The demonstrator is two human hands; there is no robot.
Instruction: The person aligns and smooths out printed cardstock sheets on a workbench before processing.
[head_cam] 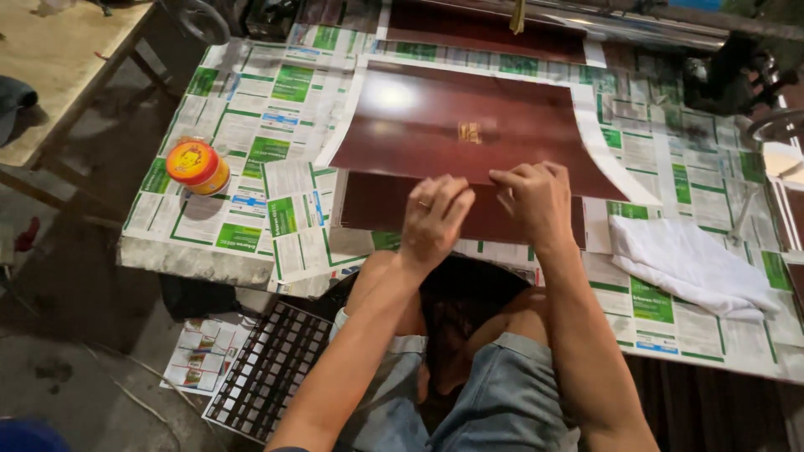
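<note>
A glossy dark red-brown sheet point(452, 117) lies on a newspaper-covered table, over a second dark panel point(377, 205) that shows below its near edge. A small gold mark point(469, 132) sits near the sheet's middle. My left hand point(431, 222), with a ring on one finger, rests curled on the near edge of the sheet. My right hand point(536, 201) is beside it, fingers bent and pinching at the same edge. Both hands touch the sheet close together.
An orange-lidded yellow jar point(198, 166) stands at the table's left. A white cloth point(691, 264) lies at the right. Newspaper point(268, 109) covers the table. A wooden bench point(59, 59) is far left, a black grate point(268, 368) on the floor.
</note>
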